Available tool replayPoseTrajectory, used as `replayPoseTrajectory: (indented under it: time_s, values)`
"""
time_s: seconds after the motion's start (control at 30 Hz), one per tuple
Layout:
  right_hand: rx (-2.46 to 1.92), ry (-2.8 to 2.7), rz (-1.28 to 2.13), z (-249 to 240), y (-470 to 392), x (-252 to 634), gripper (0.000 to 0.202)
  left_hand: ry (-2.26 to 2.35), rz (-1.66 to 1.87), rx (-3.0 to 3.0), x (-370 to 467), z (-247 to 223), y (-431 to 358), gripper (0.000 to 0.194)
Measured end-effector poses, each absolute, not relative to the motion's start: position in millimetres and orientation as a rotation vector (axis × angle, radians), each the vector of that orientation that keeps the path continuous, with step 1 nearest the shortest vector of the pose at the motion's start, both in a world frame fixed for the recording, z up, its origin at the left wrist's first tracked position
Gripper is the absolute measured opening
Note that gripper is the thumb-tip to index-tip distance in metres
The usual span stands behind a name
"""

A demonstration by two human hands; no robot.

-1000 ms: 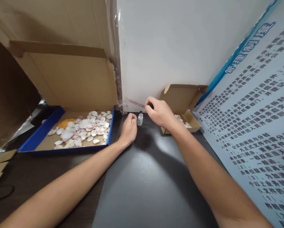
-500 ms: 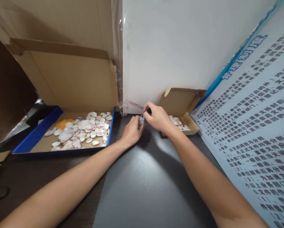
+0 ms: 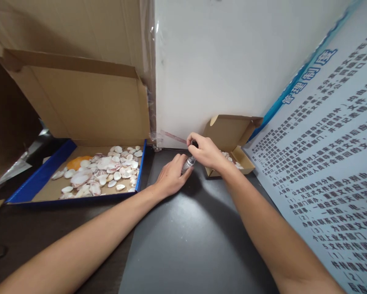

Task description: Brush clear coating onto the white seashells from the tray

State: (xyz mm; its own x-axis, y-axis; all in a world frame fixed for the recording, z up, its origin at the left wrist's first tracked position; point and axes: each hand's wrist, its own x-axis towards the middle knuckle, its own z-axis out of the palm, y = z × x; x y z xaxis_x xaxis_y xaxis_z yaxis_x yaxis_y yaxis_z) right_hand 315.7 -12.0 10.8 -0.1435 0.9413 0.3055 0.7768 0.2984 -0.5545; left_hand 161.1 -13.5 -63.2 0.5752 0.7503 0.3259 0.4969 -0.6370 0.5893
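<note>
My left hand (image 3: 172,174) is closed around a small clear bottle (image 3: 189,163) with dark print, near the back of the grey mat (image 3: 183,228). The bottle leans to the right, its upper end close under my right hand. Fingers and thumb of my right hand (image 3: 206,152) pinch a small black cap (image 3: 195,144), just above the bottle. Whether cap and bottle touch is hard to tell. The underside of the cap is hidden behind my fingers.
A blue-edged cardboard box (image 3: 142,167) on the left holds several pale shells (image 3: 106,163) and an orange piece (image 3: 77,162). Behind my right hand a smaller open box (image 3: 246,161) holds shells. A white panel (image 3: 217,61) rises at the back, a printed board (image 3: 333,163) at the right.
The bottle in my left hand has gone from nearly upright to tilted right, and more of it shows. The view has shifted slightly. My right hand still pinches the black cap.
</note>
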Motion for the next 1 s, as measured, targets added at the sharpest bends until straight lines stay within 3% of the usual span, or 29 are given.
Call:
replayPoseTrajectory:
  time_s: [0.27,0.47,0.57,0.83,1.0]
  values:
    - [-1.481,-1.661,0.881,7,-6,319,0.006,0.960,0.807,2.301,160,-65,-13,0.027]
    - [-1.454,-1.565,1.020,6,-4,315,0.007,0.968,0.811,2.189,160,-66,-12,0.026]
    - [-1.432,-1.604,0.985,10,-6,316,0.010,0.946,0.813,2.164,160,-66,-12,0.027]
    - [-1.506,-2.070,0.406,22,-19,319,0.014,0.941,0.860,2.198,160,-69,-11,0.028]
    - [-1.482,-2.056,0.624,19,-15,317,0.017,0.922,0.885,2.203,161,-70,-11,0.023]
